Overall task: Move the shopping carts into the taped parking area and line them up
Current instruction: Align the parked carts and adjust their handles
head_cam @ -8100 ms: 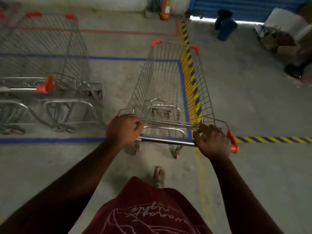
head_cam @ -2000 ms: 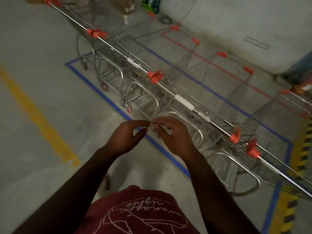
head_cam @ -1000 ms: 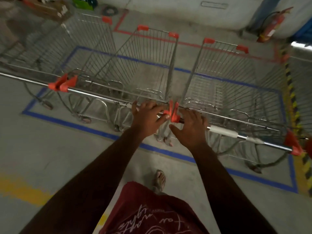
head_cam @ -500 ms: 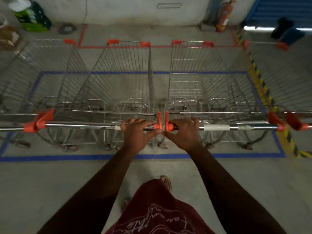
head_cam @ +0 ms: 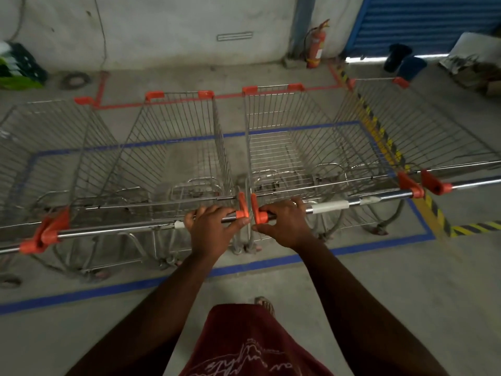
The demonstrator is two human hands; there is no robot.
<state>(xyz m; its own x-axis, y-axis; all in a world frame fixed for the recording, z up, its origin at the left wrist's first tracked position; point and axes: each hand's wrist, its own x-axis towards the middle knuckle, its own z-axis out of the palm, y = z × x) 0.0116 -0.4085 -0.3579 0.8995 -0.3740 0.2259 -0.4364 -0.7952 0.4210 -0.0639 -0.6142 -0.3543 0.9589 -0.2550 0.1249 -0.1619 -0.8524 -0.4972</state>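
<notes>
The fingers of the left hand are curled over the polished steel handle bar of the second cart, clamped on it just beside its orange plastic end cap. The fingers of the right hand are wrapped likewise around the tubular handle of the third cart, hard against that cart's own orange cap, so that the two hands are set close together, one on either side of the narrow gap between the baskets. A band of white tape is wound round the right-hand bar near the knuckles. Both baskets are built of thin chromed wire in a tapering grid, with orange corner guards at the far rim. A further wire cart is stood at the left and another at the right, the four being ranged side by side with handles roughly in one line. The middle carts are placed inside a rectangle of blue tape laid on the rough grey concrete floor; the rightmost appears to overlap a yellow-and-black striped strip, though the wide lens makes this uncertain. Red tape is seen beyond the baskets, and a red fire extinguisher is stood against the pale wall beside a ribbed blue shutter.
</notes>
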